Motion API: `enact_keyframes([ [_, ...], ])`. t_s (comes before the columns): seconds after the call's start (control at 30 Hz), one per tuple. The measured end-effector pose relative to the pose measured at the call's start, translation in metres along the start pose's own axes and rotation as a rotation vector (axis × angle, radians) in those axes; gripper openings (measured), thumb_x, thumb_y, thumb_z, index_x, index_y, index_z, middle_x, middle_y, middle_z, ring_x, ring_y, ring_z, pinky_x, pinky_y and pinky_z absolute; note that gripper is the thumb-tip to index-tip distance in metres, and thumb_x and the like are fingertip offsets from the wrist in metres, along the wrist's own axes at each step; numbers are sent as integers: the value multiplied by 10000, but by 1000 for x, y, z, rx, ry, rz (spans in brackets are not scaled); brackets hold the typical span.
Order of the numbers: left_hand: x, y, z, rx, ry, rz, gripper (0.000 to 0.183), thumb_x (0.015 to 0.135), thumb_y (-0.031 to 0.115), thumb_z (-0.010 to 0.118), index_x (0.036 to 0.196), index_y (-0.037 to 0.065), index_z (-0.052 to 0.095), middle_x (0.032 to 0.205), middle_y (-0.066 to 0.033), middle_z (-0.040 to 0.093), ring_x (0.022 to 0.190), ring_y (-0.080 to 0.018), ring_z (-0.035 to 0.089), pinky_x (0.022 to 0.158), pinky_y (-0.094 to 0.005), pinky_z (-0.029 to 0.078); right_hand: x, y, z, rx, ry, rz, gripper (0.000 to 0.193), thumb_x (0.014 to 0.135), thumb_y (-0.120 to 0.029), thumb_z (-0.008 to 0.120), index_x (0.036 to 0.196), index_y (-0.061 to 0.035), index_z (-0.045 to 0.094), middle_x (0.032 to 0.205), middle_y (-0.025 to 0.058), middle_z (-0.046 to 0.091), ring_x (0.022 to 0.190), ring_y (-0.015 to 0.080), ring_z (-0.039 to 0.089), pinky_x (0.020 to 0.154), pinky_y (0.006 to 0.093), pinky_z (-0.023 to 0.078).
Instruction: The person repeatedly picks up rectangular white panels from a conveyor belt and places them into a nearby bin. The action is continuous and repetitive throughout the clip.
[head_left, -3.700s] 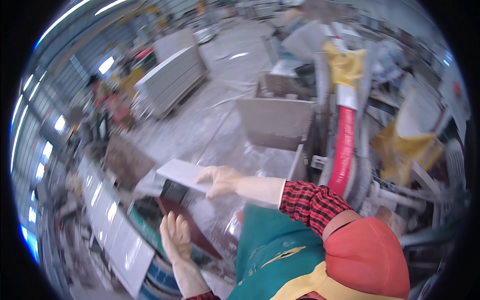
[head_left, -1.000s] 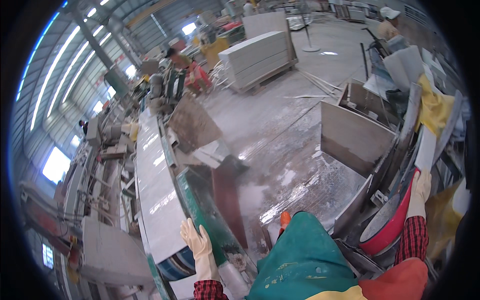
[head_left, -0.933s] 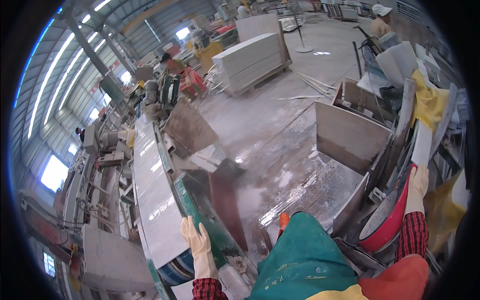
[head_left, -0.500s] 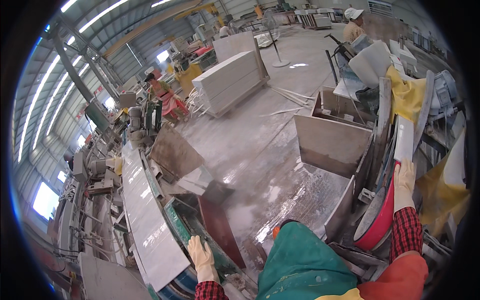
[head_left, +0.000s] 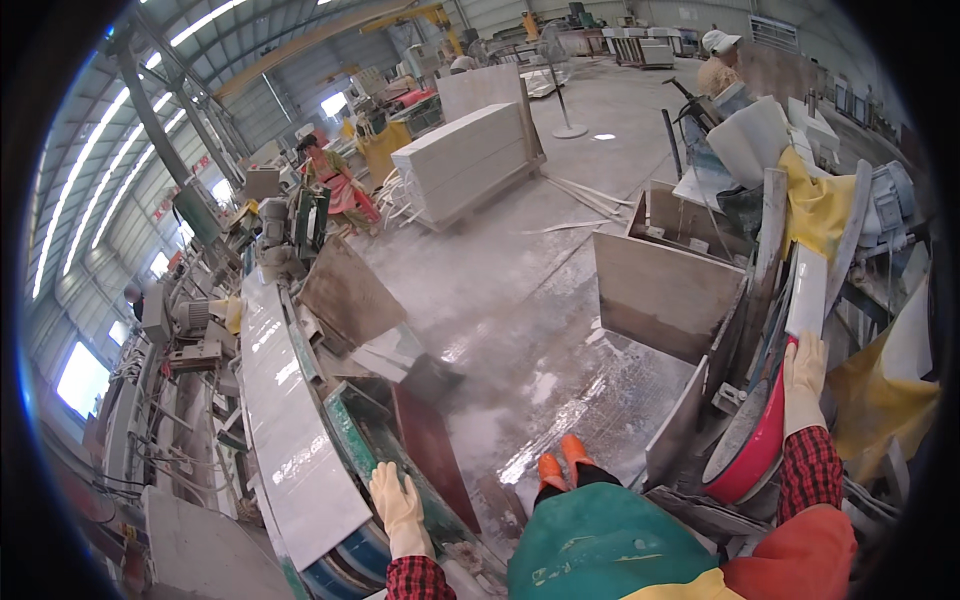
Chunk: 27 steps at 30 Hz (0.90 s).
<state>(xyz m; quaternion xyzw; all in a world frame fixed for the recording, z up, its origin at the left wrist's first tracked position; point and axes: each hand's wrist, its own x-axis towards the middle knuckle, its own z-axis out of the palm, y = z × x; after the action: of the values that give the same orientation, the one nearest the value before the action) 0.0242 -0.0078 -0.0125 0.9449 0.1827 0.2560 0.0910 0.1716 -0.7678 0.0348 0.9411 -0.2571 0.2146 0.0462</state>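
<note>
My left hand [head_left: 399, 510], in a pale rubber glove, rests with fingers stretched out on the green metal edge [head_left: 352, 430] of the machine to my left. Close beside it, a row of wet, light grey slabs [head_left: 300, 450] lies along that machine's bed, above a blue roller or belt [head_left: 350, 568]. On my right, my gloved right hand [head_left: 803, 378] lies with straight fingers at the near end of a narrow white slab [head_left: 808, 290]. Under and beside that hand curves a red-sided conveyor belt [head_left: 752, 462]. Neither hand is closed around anything.
Brown boards [head_left: 655, 297] and a tilted panel [head_left: 350, 300] flank the wet floor [head_left: 560, 400]. Ahead stand a stack of white slabs [head_left: 465, 165] and a pedestal fan [head_left: 560, 95]. One person [head_left: 335, 180] is at the left, another [head_left: 722, 65] at the far right.
My view has tilted a little, bringing my orange boots into sight. Both hands stay near the same places, left on the green edge and right by the narrow slab's end.
</note>
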Motion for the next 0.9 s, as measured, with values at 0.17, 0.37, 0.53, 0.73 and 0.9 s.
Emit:
enact_keyframes([
  [0.17, -3, -5, 2, 31, 24, 17, 405, 870, 150, 635, 1247, 14, 581, 1344, -217, 565, 1295, -417, 465, 1117, -500, 322, -10, -10, -16, 93, 9, -11, 460, 956, -309, 506, 1338, -54, 508, 1357, 133, 510, 1305, 329, 424, 1084, 441, 391],
  [0.37, -3, -17, 6, 40, 14, 64, 386, 868, 150, 636, 1223, 10, 584, 1323, -215, 569, 1283, -417, 468, 1105, -496, 329, -20, -13, -17, 141, 139, -28, 399, 914, -267, 554, 1254, -59, 540, 1294, 127, 532, 1238, 334, 458, 1035, 445, 426],
  [0.53, -1, -12, 5, 27, -15, 67, 401, 876, 150, 629, 1241, -9, 582, 1336, -234, 562, 1287, -423, 470, 1106, -499, 328, -26, -15, -25, 152, 103, 11, 379, 889, -259, 580, 1216, -69, 558, 1255, 121, 543, 1213, 329, 464, 1026, 440, 430],
  [0.73, -3, -18, 8, -8, -69, 50, 421, 912, 171, 615, 1286, -17, 569, 1363, -255, 542, 1312, -434, 447, 1127, -489, 320, -23, -15, -9, 162, 293, -24, 289, 814, -260, 667, 1033, -83, 600, 1084, 109, 586, 1107, 319, 533, 916, 443, 488],
  [0.9, -4, -35, 17, -33, -98, 49, 433, 923, 157, 610, 1323, 3, 548, 1395, -260, 517, 1337, -433, 419, 1141, -488, 299, -28, -17, -9, 156, 169, 39, 411, 873, -308, 597, 1224, -95, 580, 1241, 93, 552, 1215, 289, 482, 1024, 419, 429],
])
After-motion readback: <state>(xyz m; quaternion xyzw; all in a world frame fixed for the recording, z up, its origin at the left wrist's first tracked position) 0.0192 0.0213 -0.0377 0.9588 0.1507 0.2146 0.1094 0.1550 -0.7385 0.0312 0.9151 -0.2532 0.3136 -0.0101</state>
